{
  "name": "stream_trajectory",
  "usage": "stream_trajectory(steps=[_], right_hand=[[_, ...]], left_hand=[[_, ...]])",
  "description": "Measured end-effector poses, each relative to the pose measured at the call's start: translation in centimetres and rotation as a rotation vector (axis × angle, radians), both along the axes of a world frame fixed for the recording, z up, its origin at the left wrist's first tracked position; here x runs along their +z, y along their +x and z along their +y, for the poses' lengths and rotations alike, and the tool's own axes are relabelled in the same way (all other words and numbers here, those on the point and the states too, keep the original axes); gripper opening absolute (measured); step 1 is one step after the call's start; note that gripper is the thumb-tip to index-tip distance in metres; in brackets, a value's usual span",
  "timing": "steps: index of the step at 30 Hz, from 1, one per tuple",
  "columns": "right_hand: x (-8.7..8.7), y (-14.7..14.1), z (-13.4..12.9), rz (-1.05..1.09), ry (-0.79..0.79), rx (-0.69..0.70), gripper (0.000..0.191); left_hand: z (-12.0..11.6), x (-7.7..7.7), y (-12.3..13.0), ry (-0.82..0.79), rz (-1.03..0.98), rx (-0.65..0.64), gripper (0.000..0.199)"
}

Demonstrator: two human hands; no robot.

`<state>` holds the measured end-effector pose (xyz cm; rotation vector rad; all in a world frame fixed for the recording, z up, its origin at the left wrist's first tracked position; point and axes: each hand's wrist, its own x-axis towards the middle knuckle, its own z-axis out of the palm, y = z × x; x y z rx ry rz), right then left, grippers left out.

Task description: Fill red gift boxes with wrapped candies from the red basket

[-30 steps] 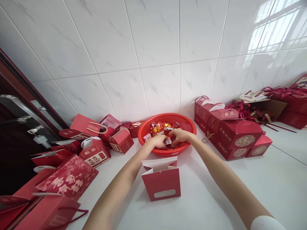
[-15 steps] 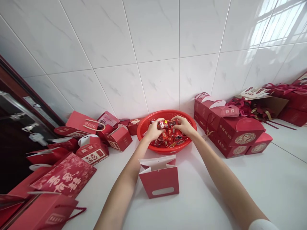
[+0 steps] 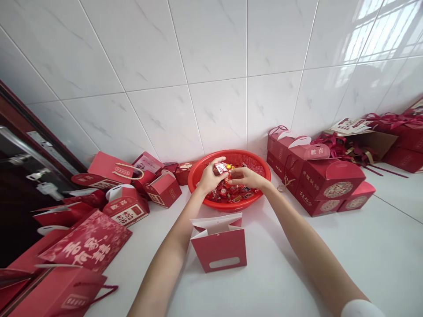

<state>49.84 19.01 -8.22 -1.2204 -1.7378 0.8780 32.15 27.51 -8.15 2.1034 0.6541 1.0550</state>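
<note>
My left hand [image 3: 209,179] is closed around several wrapped candies [image 3: 220,168] above a red plastic basket [image 3: 231,208]. My right hand [image 3: 250,178] meets it from the right, thumb and fingers pinched at a red-orange candy [image 3: 227,179] beside the left thumb. Many more wrapped candies [image 3: 233,194], mostly red, lie in the basket below. Between my forearms, in front of the basket, a red paper gift bag [image 3: 220,248] stands upright with its top open and a pale oval window low on its face.
Red gift boxes and bags [image 3: 82,242] crowd the left side beside a dark door with keys [image 3: 49,189]. Stacked red boxes [image 3: 330,182] and a carton of ribbons [image 3: 373,143] stand at right. A tiled wall [image 3: 218,114] closes off the back of the white counter [image 3: 271,273].
My right hand has lowered and moved left toward my left hand, its fingers now against the candies there. My left hand has turned slightly, keeping its candies. The bag stays put.
</note>
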Motion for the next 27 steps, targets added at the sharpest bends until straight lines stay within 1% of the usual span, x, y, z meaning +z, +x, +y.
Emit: stream_trajectory(steps=[2, 4, 10, 15, 17, 19, 23, 27], right_hand=[[-0.1, 0.12, 0.07, 0.061, -0.022, 0.03, 0.037], [-0.18, 0.15, 0.12, 0.1, -0.031, 0.013, 0.034], [0.01, -0.11, -0.05, 0.05, -0.012, -0.216, 0.02], [-0.13, 0.03, 0.2, 0.148, 0.004, -0.389, 0.018], [-0.26, 0.09, 0.34, 0.203, -0.01, -0.428, 0.021], [-0.35, 0.08, 0.4, 0.248, -0.037, -0.434, 0.023], [-0.3, -0.1, 0.22, 0.284, -0.073, -0.405, 0.026], [-0.17, -0.06, -0.07, 0.279, -0.077, -0.377, 0.031]], left_hand=[[0.01, -0.07, 0.07, -0.002, 0.002, -0.037, 0.056], [0.07, -0.13, 0.14, -0.008, 0.015, -0.051, 0.057], [0.09, -0.06, 0.14, -0.012, 0.058, 0.042, 0.052], [-0.14, 0.11, 0.02, -0.026, 0.118, 0.022, 0.052], [-0.22, 0.12, -0.02, -0.025, 0.161, 0.02, 0.055], [-0.27, 0.09, -0.01, -0.017, 0.215, 0.018, 0.058], [-0.34, 0.02, 0.09, 0.008, 0.336, 0.006, 0.068], [-0.57, 0.02, 0.07, -0.011, 0.398, -0.073, 0.078]])
